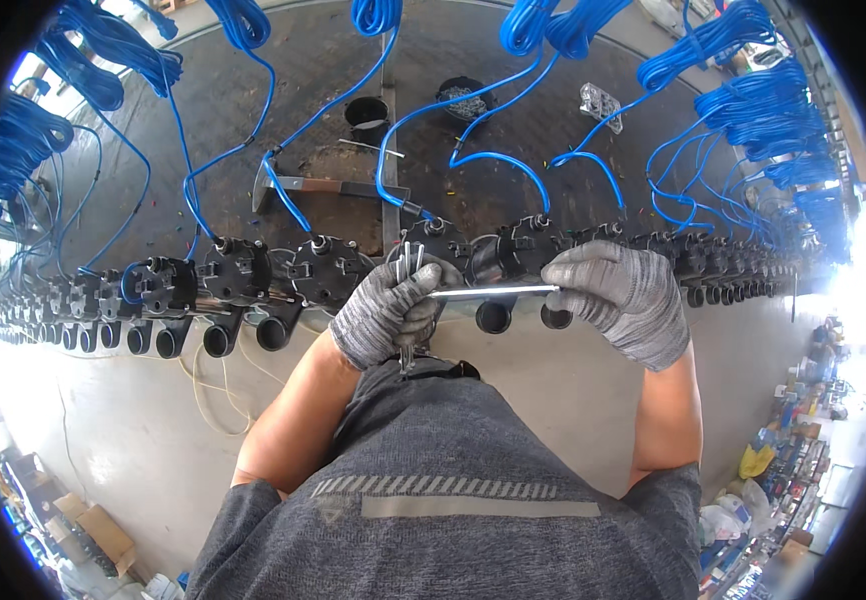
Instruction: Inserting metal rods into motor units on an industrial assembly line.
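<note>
My left hand (pixel 378 315), in a grey knit glove, is closed around several thin metal rods (pixel 410 258), whose ends stick out above and below the fist. One long silvery rod (pixel 493 291) lies level between my two hands. Its left end meets the thumb side of my left hand, while my right hand (pixel 621 298), also gloved, pinches the other end. Just beyond both hands runs a row of black cylindrical units (pixel 328 270) with round black outlets on their near side. Fingers hide how many rods are in the left fist.
Blue cables (pixel 513 160) rise from the units to hanging coils (pixel 753 105). On the dark table stand a black cup (pixel 366 112), a bowl of small metal parts (pixel 463 100) and a clear bag (pixel 601 107). Cardboard boxes (pixel 103 535) lie at lower left; cluttered shelving (pixel 783 470) is at right.
</note>
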